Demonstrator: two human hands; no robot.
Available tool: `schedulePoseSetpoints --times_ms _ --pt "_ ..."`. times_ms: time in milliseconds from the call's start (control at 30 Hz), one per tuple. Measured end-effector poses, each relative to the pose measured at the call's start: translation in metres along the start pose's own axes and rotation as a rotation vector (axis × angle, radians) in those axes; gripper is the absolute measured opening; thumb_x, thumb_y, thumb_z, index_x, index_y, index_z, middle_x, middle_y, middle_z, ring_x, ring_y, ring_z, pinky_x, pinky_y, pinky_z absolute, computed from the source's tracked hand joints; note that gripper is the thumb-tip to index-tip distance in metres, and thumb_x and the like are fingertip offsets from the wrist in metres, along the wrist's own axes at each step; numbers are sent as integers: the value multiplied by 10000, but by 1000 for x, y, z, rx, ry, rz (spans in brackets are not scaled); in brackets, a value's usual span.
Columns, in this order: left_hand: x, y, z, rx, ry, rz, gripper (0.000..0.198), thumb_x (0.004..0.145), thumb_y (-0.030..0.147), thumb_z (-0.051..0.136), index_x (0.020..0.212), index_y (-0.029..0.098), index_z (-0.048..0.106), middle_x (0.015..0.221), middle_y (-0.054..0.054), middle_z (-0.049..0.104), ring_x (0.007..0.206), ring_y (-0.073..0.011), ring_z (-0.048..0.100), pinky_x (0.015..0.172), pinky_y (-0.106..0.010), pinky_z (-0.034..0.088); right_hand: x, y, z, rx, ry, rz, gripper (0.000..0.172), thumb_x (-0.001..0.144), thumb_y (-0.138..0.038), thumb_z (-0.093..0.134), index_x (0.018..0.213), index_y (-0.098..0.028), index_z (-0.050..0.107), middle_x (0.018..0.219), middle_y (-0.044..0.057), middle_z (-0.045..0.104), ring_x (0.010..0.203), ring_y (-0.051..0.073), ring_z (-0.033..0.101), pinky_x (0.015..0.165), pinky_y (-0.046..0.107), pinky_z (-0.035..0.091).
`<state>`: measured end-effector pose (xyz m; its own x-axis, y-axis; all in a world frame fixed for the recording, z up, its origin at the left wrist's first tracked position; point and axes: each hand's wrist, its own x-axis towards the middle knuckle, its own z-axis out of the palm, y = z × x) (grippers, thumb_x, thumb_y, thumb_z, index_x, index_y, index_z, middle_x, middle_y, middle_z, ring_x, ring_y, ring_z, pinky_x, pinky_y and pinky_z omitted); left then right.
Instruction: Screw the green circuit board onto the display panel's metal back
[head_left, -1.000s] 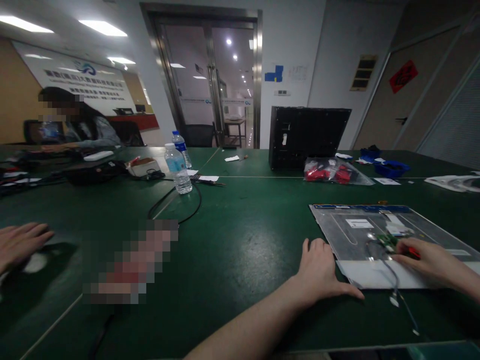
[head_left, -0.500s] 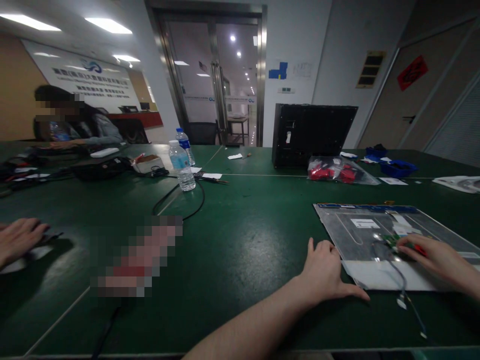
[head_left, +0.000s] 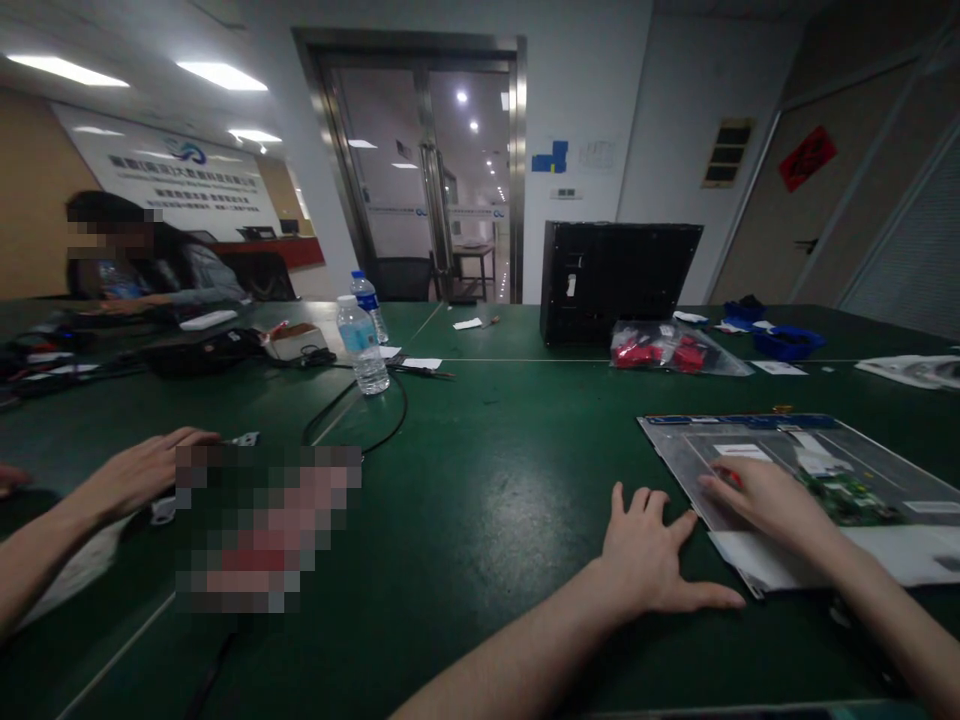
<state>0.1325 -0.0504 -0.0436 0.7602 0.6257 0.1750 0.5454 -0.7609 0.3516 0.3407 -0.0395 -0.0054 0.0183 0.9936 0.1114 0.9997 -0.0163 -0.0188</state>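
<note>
A flat grey display panel (head_left: 697, 455) lies back side up on the green table, with a green circuit board (head_left: 855, 497) and a white label (head_left: 742, 452) on it. Fingers spread, my left hand (head_left: 649, 555) rests on the tabletop by the panel's left edge and holds nothing. My right hand (head_left: 765, 495) is over the left part of the panel, its fingers closed round a small red object (head_left: 727, 477). Most of that object is hidden, so its kind does not show. A white strip (head_left: 810, 558) runs along the panel's near edge.
Behind the panel stand a black monitor-like casing (head_left: 619, 280), a clear bag with red items (head_left: 660, 347) and a blue tray (head_left: 787, 343). Two water bottles (head_left: 364, 350) stand left of centre. A co-worker's hand (head_left: 142, 470) reaches in at left; another person (head_left: 142, 260) sits beyond.
My right hand has moved left, from the circuit board to the panel's left part. My left hand's fingers have spread wider. The co-worker's hand at left has come further in.
</note>
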Motion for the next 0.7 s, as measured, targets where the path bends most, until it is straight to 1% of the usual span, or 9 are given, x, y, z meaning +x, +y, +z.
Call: schedulePoseSetpoints --times_ms 33,67,167,233,300,367,433,600,700 --pt "0 0 0 10 5 1 973 737 893 403 1415 199 488 1380 -193 498 1304 -369 408 1115 -672 194 -5 -11 0 7 -47 -23 297 931 -350 489 985 -166 715 998 135 748 914 282 712 740 330 507" --pt "0 1 1 19 16 4 964 739 885 421 1404 192 497 1371 -191 505 1295 -368 416 1115 -670 201 -10 -22 -1 -8 -74 3 295 935 -363 485 955 -176 712 974 131 748 897 285 714 714 331 502" --pt "0 1 1 27 64 14 909 744 855 479 1344 176 551 1305 -176 552 1247 -355 458 1111 -656 233 -21 -46 0 -140 -105 143 356 963 -371 430 925 -134 693 881 163 737 828 319 723 649 356 495" --pt "-2 0 0 18 75 12 814 766 798 536 1263 159 613 1232 -164 587 1198 -332 497 1113 -611 272 -22 -51 1 -173 -102 168 383 971 -366 411 919 -113 694 876 173 734 826 323 725 655 362 501" --pt "-4 -3 -4 3 66 2 688 793 707 598 1174 138 666 1178 -154 605 1153 -306 528 1102 -533 332 -19 -48 2 -177 -92 183 383 969 -350 419 913 -101 704 887 183 734 850 326 727 677 366 511" --pt "-7 -6 -9 -18 57 -12 595 814 622 630 1138 126 684 1160 -147 608 1125 -291 544 1060 -456 397 -14 -39 2 -176 -83 213 369 960 -314 430 912 -86 717 897 203 735 863 333 730 690 374 518" --pt "-10 -8 -13 -42 48 -22 558 829 572 632 1164 127 676 1162 -140 606 1110 -288 549 1013 -415 437 -9 -25 1 -172 -73 256 360 949 -266 430 909 -66 727 907 231 733 846 336 733 679 380 523" --pt "-14 -8 -18 -81 26 -38 506 867 520 588 1198 145 656 1186 -140 590 1115 -304 539 974 -432 460 1 23 -3 -145 -30 366 281 870 -165 490 810 -45 737 830 247 729 772 348 734 591 368 514" --pt "-14 -7 -18 -88 20 -39 491 872 507 580 1204 152 650 1201 -140 578 1123 -305 530 977 -438 457 3 56 -5 -111 31 400 205 792 -160 576 655 -82 706 680 208 703 608 316 708 490 343 484"
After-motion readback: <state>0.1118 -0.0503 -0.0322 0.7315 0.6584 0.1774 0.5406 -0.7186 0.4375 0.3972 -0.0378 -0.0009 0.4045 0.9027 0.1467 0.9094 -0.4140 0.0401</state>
